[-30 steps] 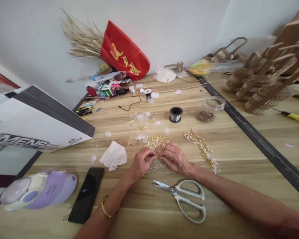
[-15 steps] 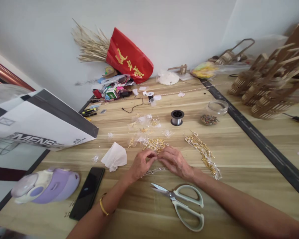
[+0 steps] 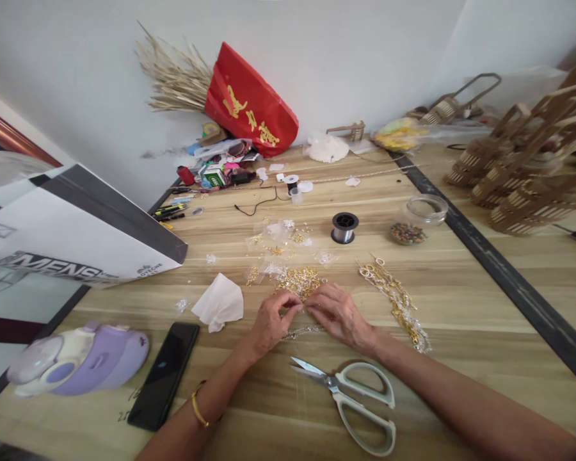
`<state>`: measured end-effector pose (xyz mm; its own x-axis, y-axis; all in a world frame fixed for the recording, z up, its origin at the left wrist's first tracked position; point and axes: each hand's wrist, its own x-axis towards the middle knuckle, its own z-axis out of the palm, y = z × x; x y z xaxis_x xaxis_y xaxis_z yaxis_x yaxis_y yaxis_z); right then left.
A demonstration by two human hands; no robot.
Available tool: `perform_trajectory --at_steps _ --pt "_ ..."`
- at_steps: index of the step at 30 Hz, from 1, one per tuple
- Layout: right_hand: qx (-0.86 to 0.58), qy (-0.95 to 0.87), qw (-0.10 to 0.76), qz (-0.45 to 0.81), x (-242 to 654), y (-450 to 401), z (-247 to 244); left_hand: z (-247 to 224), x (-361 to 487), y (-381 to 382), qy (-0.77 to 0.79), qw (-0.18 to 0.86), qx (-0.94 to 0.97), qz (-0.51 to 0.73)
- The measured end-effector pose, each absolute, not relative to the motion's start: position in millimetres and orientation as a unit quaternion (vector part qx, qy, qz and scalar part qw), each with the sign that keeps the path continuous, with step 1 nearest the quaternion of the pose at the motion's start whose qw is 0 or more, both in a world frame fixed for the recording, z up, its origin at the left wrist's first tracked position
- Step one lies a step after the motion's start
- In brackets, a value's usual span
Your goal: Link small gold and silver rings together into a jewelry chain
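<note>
My left hand (image 3: 274,320) and my right hand (image 3: 338,315) meet fingertip to fingertip over the table. Both are closed in a pinch; what lies between the fingers is too small to make out. Just beyond them spreads a pile of gold and silver beads (image 3: 300,280). Below the hands lies a silver beaded strand (image 3: 303,331), partly covered by them. Scissors with pale green handles (image 3: 348,400) rest near me, blades slightly apart. Gold and silver chains (image 3: 396,301) lie in a bundle to the right of my right hand.
A spool of clear line (image 3: 344,228) and a glass jar of beads (image 3: 415,221) stand farther back. At left are a tissue (image 3: 219,304), a phone (image 3: 164,376), a purple bottle (image 3: 84,360) and a white box (image 3: 77,230). Small wooden baskets (image 3: 518,186) crowd the right.
The view has shifted slightly. Both hands stay pinched together at nearly the same spot, with only small finger movement. The objects on the table lie as before.
</note>
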<state>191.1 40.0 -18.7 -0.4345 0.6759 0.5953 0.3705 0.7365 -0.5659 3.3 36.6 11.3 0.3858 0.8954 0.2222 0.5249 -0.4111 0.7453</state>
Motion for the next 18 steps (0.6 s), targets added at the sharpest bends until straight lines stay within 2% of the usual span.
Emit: perform_trajectory --at_steps 10,18 --pt "-0.327 -0.815 0.426 0.219 192 39 -13 20 2 40 0.464 0.315 0.773 0.297" --pt "-0.352 -0.796 0.439 0.223 192 40 -16 27 -26 58 0.522 0.253 0.748 0.323"
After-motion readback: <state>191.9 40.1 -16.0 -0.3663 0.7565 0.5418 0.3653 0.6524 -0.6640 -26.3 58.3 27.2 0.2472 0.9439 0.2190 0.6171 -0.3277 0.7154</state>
